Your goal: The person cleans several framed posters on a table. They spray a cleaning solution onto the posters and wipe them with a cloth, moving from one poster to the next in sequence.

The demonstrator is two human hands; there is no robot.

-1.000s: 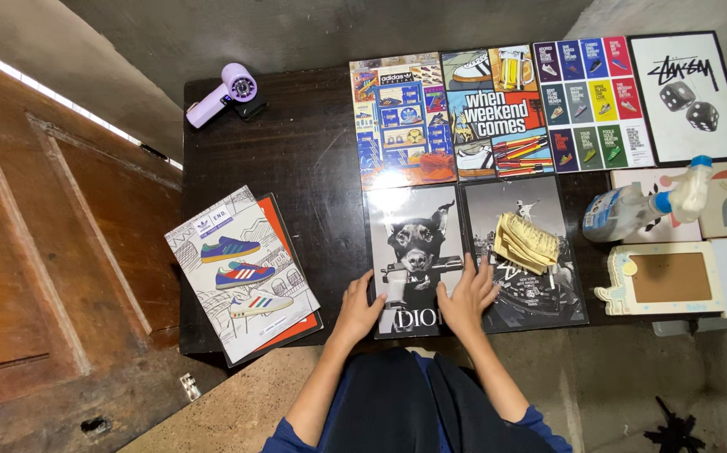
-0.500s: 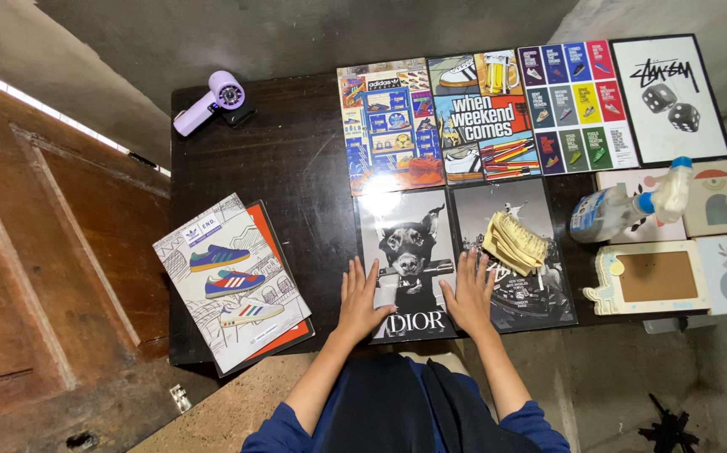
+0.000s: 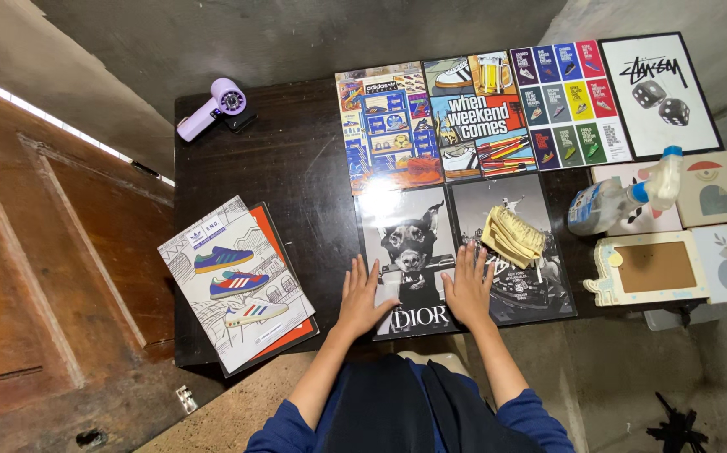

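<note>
My left hand lies flat, fingers spread, on the left edge of a black-and-white dog poster at the near edge of the dark table. My right hand lies flat on that poster's right edge, where it meets a second black-and-white poster. A folded yellow cloth rests on that second poster, just beyond my right fingertips. Neither hand holds anything.
A row of colourful posters and a dice print line the far side. A spray bottle lies at the right beside small picture frames. A stack of shoe prints sits at the left, a purple hair dryer at the far left corner.
Both hands have slid a little up onto the dog poster and flattened out with fingers spread. The camera view shifted slightly.
</note>
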